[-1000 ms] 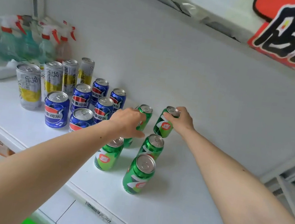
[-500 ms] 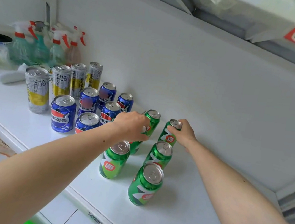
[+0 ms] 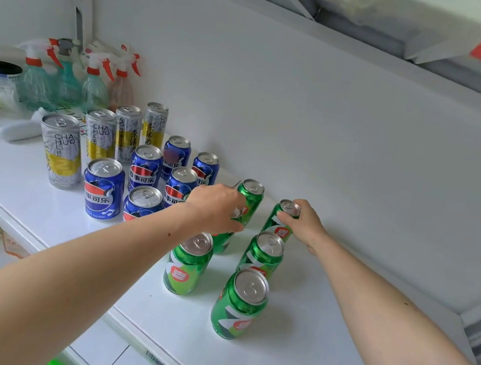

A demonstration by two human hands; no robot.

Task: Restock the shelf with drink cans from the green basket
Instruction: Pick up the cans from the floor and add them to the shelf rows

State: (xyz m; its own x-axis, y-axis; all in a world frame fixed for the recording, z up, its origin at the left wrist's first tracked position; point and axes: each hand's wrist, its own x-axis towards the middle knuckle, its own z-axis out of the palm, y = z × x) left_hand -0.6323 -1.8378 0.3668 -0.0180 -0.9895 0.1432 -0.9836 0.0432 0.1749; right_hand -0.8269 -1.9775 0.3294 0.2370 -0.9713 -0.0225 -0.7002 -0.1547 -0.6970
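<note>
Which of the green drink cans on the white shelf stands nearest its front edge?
The green aluminium can at the front of the right-hand column; every other green can stands further back, and neither hand touches it.

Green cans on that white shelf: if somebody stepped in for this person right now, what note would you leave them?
Left hand: fingers curled over a green can mostly hidden beneath it, in the left column.
Right hand: fingers gripping the rim of the rear right green can.
Done: six green cans visible on the white shelf, in two columns beside the blue cans.
Left: release both cans, then fetch more. The basket is barely in view, so its contents cannot be judged.
</note>
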